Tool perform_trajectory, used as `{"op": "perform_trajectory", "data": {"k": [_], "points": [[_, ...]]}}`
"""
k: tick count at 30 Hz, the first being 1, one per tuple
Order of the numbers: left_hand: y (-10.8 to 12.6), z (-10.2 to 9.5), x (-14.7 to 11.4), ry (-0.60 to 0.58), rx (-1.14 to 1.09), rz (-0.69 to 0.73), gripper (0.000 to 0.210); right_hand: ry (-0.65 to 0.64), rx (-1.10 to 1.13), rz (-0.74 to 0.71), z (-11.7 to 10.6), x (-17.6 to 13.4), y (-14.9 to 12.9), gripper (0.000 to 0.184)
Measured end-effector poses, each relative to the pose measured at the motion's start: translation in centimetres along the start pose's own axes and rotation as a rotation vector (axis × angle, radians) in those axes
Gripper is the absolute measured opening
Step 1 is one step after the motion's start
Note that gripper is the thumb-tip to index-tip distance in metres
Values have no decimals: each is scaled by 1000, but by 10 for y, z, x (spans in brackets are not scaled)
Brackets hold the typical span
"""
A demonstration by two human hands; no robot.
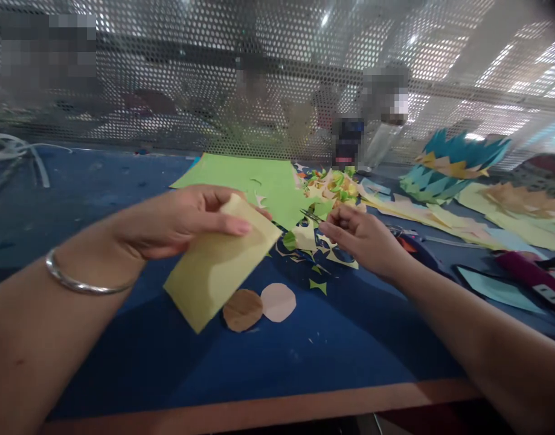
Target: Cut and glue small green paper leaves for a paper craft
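Observation:
Between the thumb and fingers of my left hand [200, 220] is a pale yellow sheet of paper [218, 269], held tilted above the table. My right hand [361, 235] is closed around small scissors [311, 215], their blades pointing left toward the paper but apart from it; the handles are hidden by the fingers. Below the sheet, a brown paper circle [243, 310] and a pale pink paper circle [278, 302] lie side by side on the blue table [331, 356]. Cut paper scraps [304, 237] lie between the hands.
A large green sheet [254, 175] lies behind my left hand. Colourful curled paper pieces [336, 187] are heaped beside it. At right are a teal paper crown [453, 163], yellow strips [440, 217] and a purple tool [531, 278]. A perforated metal screen [168, 78] stands behind.

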State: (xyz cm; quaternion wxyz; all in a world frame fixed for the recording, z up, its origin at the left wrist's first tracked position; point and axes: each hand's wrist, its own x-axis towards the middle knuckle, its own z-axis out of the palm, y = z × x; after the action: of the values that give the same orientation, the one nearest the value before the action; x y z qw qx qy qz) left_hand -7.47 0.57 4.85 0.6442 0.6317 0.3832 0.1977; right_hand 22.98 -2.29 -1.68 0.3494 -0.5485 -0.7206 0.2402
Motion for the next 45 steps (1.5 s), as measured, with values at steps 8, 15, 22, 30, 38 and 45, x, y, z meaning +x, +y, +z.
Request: {"op": "perform_trajectory", "data": {"k": [8,15,22,30,38,45], "points": [[-9,41,28,-1,-205,75,40,-66,356,-11,8,-3,-9,20],[-10,42,28,-111,-152,5,23,-138,455,-58,9,-10,-19,27],[-7,12,11,53,-41,-106,28,-105,665,-44,1,-12,-23,16],[-10,23,8,44,63,26,41,-154,556,-66,3,-17,-28,27],[-12,32,12,108,28,26,30,-180,257,-118,5,-22,-31,33],[-18,35,14,101,23,48,26,-205,264,-83,7,-24,-28,33]]}}
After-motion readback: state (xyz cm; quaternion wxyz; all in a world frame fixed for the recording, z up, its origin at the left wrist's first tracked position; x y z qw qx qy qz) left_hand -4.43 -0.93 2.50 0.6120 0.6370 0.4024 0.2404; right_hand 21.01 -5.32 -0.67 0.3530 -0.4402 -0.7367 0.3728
